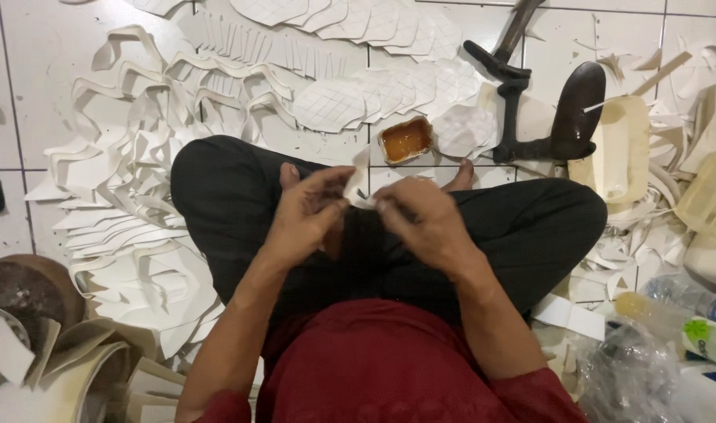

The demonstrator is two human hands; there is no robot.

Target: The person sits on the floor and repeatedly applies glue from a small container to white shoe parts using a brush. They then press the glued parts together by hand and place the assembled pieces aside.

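Red shirt (405, 368) nearest, bottom centre; one person, cross-legged on white tile floor (44, 47), black trousers (240, 188).

Two hands meet over the lap. Left hand (307, 215) and right hand (424, 219) both pinch one small white piece (362, 197) between fingertips, at centre just above the knees. Both grips closed on it, pinch only, not a fist.

Near right: two plastic bottles (699, 313) lying down, one with a green label patch, beside clear crumpled plastic (632, 368). Near left: round brown block (21, 290) and curled off-white strips (99, 368).

Left of the knee: big pile of white cutouts (130, 204), overlapping, too many to count. Right of the knee: white scraps (632, 251) fill the floor to the frame edge.

Just past the feet: one small rectangular tub (406, 139) of amber glue, open, well within reach. Right of it one black iron stand (530, 102) with a shoe-shaped top, then a cream tray (620, 145).

Far: rows of gridded white pieces (373, 86), overlapping, about a dozen or more. Bare tile only at far left and far right corners; little free room around the legs.
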